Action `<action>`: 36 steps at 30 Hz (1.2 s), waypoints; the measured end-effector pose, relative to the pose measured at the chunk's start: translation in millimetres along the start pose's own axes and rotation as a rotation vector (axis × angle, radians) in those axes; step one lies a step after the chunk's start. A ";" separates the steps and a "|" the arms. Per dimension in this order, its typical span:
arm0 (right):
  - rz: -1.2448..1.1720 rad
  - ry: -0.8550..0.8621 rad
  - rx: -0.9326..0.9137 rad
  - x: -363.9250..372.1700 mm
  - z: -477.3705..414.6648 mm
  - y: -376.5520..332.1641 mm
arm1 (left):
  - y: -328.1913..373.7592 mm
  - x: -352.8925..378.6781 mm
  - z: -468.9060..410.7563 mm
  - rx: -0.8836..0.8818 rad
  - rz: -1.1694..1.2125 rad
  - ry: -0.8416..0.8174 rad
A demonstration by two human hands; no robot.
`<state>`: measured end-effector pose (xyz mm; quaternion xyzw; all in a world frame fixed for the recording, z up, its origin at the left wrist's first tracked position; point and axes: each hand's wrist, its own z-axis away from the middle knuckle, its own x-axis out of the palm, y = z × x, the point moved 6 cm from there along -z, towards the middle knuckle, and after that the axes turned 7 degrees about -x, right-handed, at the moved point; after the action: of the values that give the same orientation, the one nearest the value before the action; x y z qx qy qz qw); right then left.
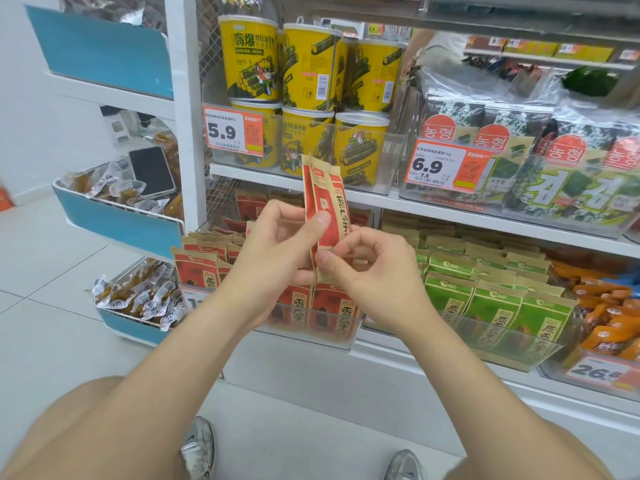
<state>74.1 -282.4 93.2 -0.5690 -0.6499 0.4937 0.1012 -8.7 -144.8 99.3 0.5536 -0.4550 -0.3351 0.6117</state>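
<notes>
Kraft paper with red print: the seed packets (327,206) are being held in the air in front of the shelf edge (381,199), above the clear bin (341,336) that is holding matching red packets.
Long axis: the packets are standing nearly upright, the top leaning slightly to the left and the lower end pointing down toward the bin.
Left hand (277,244): it is grasping the packets at mid-height from the left, the thumb pressing on the printed face and the other fingers curling behind.
Right hand (374,268): it is pinching the lower end from the right between thumb and forefinger; the remaining fingers are curling loosely on nothing.
Count: more than one packet edge is showing at the top; the exact number cannot be told.
Governing relation: the bin is lying directly below and just behind both hands; the green packets (491,306) are sitting to the right, well apart.
Judgement: the coming move is probably calling for a straight lowering along the long axis, the left hand carrying and the right hand steering the lower end.
</notes>
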 end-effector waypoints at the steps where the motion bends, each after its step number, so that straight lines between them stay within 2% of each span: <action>1: 0.080 0.046 -0.025 -1.9 1.1 -3.0 | -1.6 -1.4 -0.2 0.006 -0.035 0.011; 4: 0.180 0.072 -0.070 -6.0 2.5 -12.3 | -5.8 -3.0 -1.2 -0.019 -0.104 0.017; 6: 0.194 0.039 -0.016 -10.4 0.8 -9.5 | -8.0 -4.0 -2.4 -0.058 -0.131 0.024; 9: -0.018 0.042 0.151 -12.9 -5.0 2.4 | -12.5 -7.6 -5.7 -0.137 -0.164 0.053; 12: -0.220 0.052 0.211 -10.9 -8.0 8.6 | -15.2 -4.8 -5.7 -0.182 -0.196 0.058; 14: -0.192 0.056 0.144 -9.7 -8.5 5.8 | -12.1 -2.9 -4.3 -0.141 -0.238 0.092; 16: -0.142 0.067 0.057 -8.3 -8.3 0.9 | -4.9 -5.0 -3.3 0.013 -0.396 0.137; 18: -0.045 0.088 -0.015 -8.7 -7.2 -3.5 | 0.7 -1.6 -0.5 0.138 -0.535 0.104; 22: 0.190 0.171 -0.189 -14.9 -1.7 -15.0 | 0.7 -1.2 1.0 0.210 -0.688 0.096; 26: 0.291 0.265 -0.363 -19.1 4.2 -26.4 | 0.6 4.2 4.5 0.285 -0.747 0.039; 32: 0.346 0.290 -0.550 -18.5 12.5 -43.8 | -6.6 11.4 4.5 0.178 -0.641 -0.043; 36: 0.365 0.279 -0.553 -19.4 12.4 -42.6 | -8.8 13.6 2.1 0.089 -0.510 -0.091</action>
<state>44.6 -299.4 127.7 -0.7434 -0.6265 0.2267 -0.0586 -4.8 -159.4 93.1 0.6612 -0.3422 -0.4824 0.4615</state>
